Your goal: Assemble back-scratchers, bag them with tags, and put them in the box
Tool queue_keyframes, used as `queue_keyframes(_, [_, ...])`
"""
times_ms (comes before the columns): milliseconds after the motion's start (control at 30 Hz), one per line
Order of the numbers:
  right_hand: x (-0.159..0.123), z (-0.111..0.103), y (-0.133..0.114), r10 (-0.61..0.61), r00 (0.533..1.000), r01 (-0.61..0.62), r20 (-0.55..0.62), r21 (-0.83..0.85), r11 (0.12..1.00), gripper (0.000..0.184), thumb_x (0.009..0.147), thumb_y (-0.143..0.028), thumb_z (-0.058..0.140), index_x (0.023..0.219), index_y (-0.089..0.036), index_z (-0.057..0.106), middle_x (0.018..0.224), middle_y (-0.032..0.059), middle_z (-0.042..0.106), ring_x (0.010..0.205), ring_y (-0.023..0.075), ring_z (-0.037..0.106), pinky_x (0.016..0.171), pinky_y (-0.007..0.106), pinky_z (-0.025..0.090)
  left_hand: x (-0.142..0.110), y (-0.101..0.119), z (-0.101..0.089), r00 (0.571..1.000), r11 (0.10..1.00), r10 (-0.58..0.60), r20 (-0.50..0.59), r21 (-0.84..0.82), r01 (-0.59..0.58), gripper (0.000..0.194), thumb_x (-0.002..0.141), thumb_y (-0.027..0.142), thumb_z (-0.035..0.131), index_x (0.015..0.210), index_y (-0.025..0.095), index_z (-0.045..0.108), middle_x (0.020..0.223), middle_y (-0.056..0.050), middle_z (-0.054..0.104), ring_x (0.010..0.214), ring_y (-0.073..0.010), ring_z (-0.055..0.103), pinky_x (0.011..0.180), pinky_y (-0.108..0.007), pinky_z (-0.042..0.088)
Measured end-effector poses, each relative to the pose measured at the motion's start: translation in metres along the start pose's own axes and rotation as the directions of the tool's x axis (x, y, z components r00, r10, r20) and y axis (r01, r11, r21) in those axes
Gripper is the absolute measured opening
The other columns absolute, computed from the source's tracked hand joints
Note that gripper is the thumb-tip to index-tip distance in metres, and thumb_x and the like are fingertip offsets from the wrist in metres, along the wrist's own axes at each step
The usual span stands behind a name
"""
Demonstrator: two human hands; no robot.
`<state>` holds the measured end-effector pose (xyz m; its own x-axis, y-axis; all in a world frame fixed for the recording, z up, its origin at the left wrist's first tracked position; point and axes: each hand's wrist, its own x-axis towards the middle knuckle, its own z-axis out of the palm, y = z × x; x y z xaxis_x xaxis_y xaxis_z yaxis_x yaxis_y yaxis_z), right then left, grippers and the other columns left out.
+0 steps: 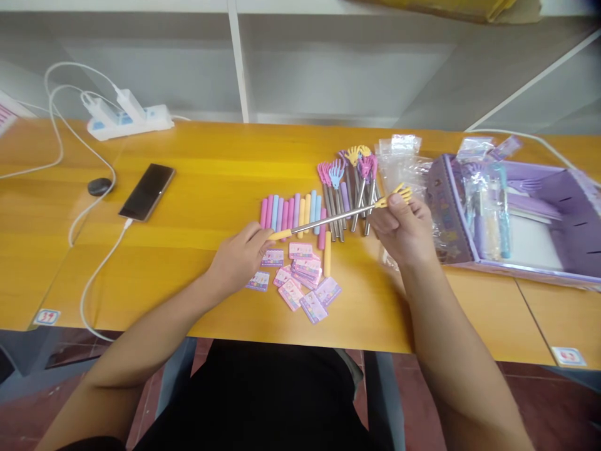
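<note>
Desk: yellow-orange wood, backed by a pale grey shelf.

Scratcher, one: yellow claw, metal rod, yellow grip; held above the desk, slanting up to the right, across the lower part of the row of tubes.

Left hand, one: back of hand up, fingers bent, thumb and fingers clamped on the grip end; forearm rising from lower left.

Right hand, one: thumb on top, fingers curled beneath, closed on the scratcher at the base of the claw; forearm rising from lower right, angled inward.

Tubes: pink, blue, purple and yellow, in a row between the hands; one yellow tube lies nearer the person.

Cards: pink and purple, loosely overlapping, below the row.

Other scratchers: pink, blue, purple and yellow claws, bunched beyond the rod.

Bags: clear, beside that bunch.

Box: purple, open, at far right, packets inside.

Phone, mouse, power strip: one each, at left, with white cables.
</note>
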<state>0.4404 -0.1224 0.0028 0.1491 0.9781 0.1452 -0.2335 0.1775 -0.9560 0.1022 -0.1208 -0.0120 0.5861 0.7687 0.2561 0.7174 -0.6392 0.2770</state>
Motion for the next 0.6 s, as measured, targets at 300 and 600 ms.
queue_keyframes(300, [-0.0025, 0.0020, 0.0025, 0.057, 0.998, -0.057, 0.021, 0.008, 0.998, 0.063, 0.080, -0.060, 0.096, 0.066, -0.024, 0.046, 0.054, -0.0079, 0.026, 0.049, 0.0089, 0.023, 0.045, 0.029, 0.024, -0.0018, 0.0019, 0.0020, 0.999, 1.000, 0.024, -0.032, 0.007, -0.024, 0.046, 0.120, 0.038, 0.030, 0.128, 0.016, 0.069, 0.105, -0.010, 0.070, 0.081, -0.0176, 0.065, 0.067, -0.029, 0.048])
queue_keyframes(600, [-0.0060, 0.0033, 0.0069, 0.071, 0.996, -0.072, 0.062, 0.013, 0.997, 0.065, 0.085, -0.060, 0.092, 0.063, -0.024, 0.042, 0.054, -0.0080, 0.025, 0.050, 0.0099, 0.023, 0.048, 0.029, 0.029, -0.0019, -0.0011, 0.0057, 0.996, 0.999, 0.040, -0.084, 0.014, -0.039, 0.043, 0.119, 0.037, 0.033, 0.130, 0.017, 0.069, 0.103, -0.010, 0.070, 0.080, -0.0173, 0.065, 0.067, -0.028, 0.049])
